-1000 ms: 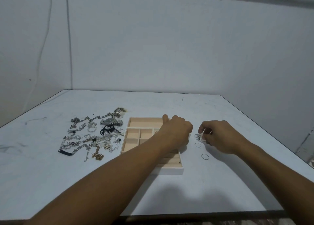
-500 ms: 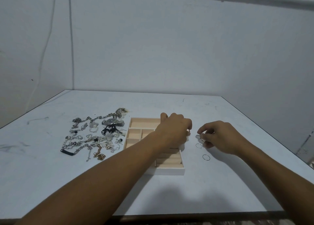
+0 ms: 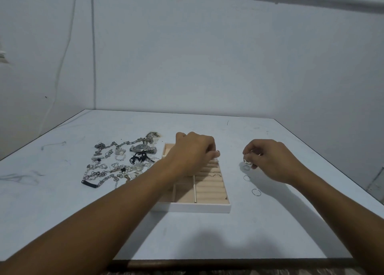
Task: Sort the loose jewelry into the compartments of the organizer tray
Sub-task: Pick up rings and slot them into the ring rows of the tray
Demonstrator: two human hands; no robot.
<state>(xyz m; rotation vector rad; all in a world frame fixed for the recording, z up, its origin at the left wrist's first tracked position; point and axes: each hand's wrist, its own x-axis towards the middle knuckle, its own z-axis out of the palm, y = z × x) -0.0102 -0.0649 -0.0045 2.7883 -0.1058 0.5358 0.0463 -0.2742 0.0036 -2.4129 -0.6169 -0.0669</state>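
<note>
Silver ring [image 3: 247,160] pinched in curled fingertips of right hand [image 3: 270,160], just right of organizer tray [image 3: 193,207]. Left hand [image 3: 193,152] curled over tray's ring rolls, grip on anything impossible to tell. Ring-sorting step seemingly in hand; three loose rings [image 3: 256,192] on table [image 3: 62,202] nearby, jewelry pile [image 3: 116,164] left of tray. Next, likely: carrying ring across, seating it between rolls.

Lighting was dim, flat and bluish, coming from overhead. Soft, diffuse shadows fell on the near tabletop [image 3: 62,212]. Wide-angle bowing showed at the frame edges. Fine detail was slightly soft.
</note>
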